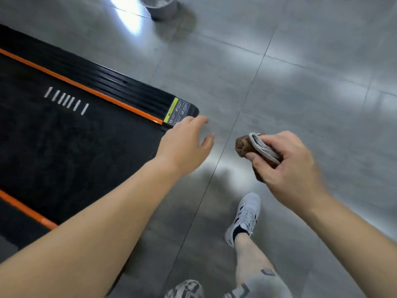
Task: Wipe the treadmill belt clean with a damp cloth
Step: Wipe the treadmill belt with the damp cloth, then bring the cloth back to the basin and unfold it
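head view: cloth [247, 147] bunched in curled right hand [285, 160] at 3 o'clock, above floor [300, 72], apart from treadmill belt [75, 147] at 9 o'clock. left hand [187, 145] spread loose, empty, by belt's end. wiping apparently not yet done.

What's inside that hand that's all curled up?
The right hand grips a bunched brown cloth with a grey-white edge. One end pokes out past the fingers; the fingers and palm cover the rest, so its full shape cannot be seen.

Right hand [287, 162] grips cloth [243, 146], apparently folded.
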A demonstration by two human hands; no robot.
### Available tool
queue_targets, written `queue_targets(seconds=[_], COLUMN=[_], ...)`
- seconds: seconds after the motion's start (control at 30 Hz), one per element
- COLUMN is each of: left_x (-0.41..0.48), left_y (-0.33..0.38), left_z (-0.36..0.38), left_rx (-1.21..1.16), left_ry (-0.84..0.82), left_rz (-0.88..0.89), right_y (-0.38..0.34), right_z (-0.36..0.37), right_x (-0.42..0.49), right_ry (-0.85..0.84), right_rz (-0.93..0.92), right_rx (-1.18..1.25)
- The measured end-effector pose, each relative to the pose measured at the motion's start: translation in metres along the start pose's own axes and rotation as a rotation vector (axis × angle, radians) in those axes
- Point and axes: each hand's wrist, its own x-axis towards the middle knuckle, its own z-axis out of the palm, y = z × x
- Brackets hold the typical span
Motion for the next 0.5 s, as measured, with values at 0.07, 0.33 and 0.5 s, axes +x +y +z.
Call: queue_targets(seconds=[0.07,0.33,0.5], left_x=[0.052,0.209,0.316], left_y=[0.014,0.019,-0.007], left_z=[-0.009,-0.063,-0.098], left_rx=[-0.016,-0.066,-0.106], left_ry=[0.008,0.069,0.132], left_rz=[-0.036,-0.14,-0.201], right_y=[0.013,0.015,-0.002], right_z=[-0.015,-0.038,-0.031], right_x=[0.057,0.247,0.386], right_ry=[-0.03,-0.14,-0.16], right_rz=[-0.018,-0.085,-0.143], right_rx=[-0.014,-0.007,-0.029])
